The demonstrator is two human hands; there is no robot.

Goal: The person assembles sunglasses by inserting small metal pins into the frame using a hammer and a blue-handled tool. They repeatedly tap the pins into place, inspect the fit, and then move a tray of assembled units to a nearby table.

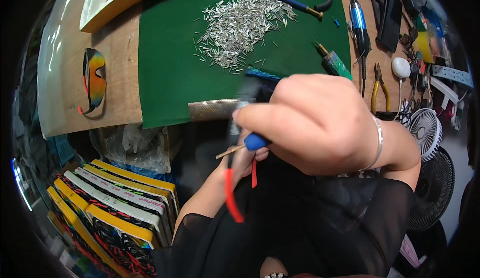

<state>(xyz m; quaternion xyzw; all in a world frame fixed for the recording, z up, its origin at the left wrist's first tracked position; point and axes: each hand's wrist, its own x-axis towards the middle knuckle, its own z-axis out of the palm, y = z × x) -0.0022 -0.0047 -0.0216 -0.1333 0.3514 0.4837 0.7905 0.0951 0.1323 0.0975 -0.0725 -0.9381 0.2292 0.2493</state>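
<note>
A table with a green mat over its middle stretches in front of the person. A loose heap of small silvery pins covers the mat's far part, a blue-handled tool with a brass-coloured end at its right edge. Nearer the right hand lie a green-handled tool, a blue and black rotary tool and yellow-handled pliers. Orange-lensed sunglasses rest on the left, below a white and yellow tray. Yellow and white trays stand packed at lower left; a white fan and a black fan stand at the right.

The right hand is raised close to the camera, back upward, forearm bent in from the right. Its grip is closed around a blue-handled driver, whose brass-coloured shaft points down and left. This fist blocks much of the dark glasses with red tips, which are at the left hand, short of the mat's near edge. The left forearm rises from below; its grip is mostly hidden, so how far its fingers close cannot be told.
</note>
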